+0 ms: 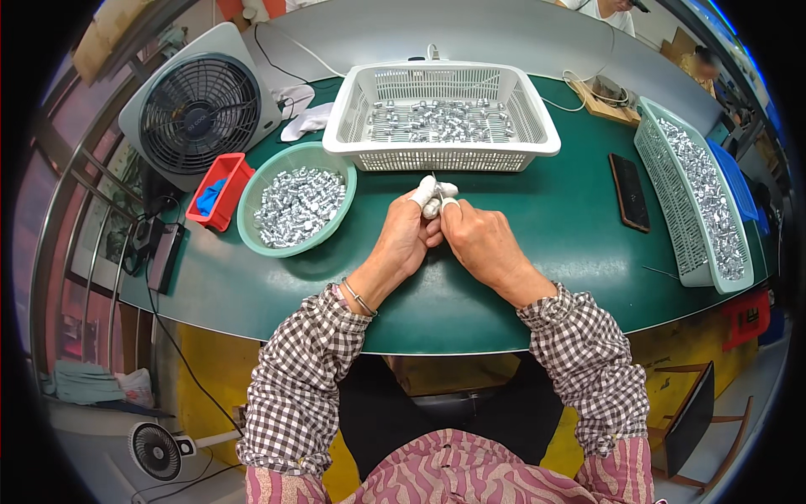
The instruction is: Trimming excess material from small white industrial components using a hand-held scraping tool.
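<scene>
My left hand (403,235) and my right hand (485,242) meet above the green table, just in front of the white basket (440,157). White covers wrap several fingertips. Between the pinched fingers of my left hand is a small silvery metal part (438,192), largely hidden by the fingertips. The fingers of my right hand are closed against it; whatever they grip is too small and covered to name. Loose silvery metal parts (437,122) lie spread in the white basket. A round pale green basket (351,186), heaped with similar parts, stands to the left of my hands.
A long pale green basket (682,244) full of metal parts stands at the right, beside a dark phone (628,191). At the left are a box fan (200,109) and a red bin (238,186) with something blue inside. Cables run along the back partition, where other people are partly visible.
</scene>
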`<state>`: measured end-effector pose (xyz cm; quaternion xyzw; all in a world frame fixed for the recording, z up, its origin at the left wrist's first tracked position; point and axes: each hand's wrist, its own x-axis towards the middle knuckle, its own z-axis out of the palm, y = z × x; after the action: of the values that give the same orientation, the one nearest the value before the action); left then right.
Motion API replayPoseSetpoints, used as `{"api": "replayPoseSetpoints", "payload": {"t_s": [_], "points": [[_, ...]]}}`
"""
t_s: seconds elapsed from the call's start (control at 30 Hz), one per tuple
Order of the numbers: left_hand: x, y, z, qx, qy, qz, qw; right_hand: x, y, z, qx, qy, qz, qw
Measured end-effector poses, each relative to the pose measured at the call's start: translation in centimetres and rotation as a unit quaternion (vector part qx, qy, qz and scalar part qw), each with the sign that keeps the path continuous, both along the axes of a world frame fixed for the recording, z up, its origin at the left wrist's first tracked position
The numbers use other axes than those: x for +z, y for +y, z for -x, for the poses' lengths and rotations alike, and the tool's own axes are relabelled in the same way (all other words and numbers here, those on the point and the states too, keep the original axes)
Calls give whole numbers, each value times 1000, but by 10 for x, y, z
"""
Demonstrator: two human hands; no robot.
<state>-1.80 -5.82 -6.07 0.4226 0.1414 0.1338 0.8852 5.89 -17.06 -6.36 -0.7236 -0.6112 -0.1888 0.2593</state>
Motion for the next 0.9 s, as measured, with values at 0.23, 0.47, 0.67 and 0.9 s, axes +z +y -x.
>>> {"api": "replayPoseSetpoints", "payload": {"t_s": [0.23,0.47,0.67,0.9], "points": [[0,1,-2,-28,-10,37,999,4,0,-4,24,48,-36,998],[-6,16,-1,19,-34,50,998,7,-3,3,85,119,-87,985],[-14,33,-1,29,-14,54,998,21,-10,1,61,159,-118,978],[-3,28,-5,20,20,21,999,23,-7,-4,110,358,-139,917]]}}
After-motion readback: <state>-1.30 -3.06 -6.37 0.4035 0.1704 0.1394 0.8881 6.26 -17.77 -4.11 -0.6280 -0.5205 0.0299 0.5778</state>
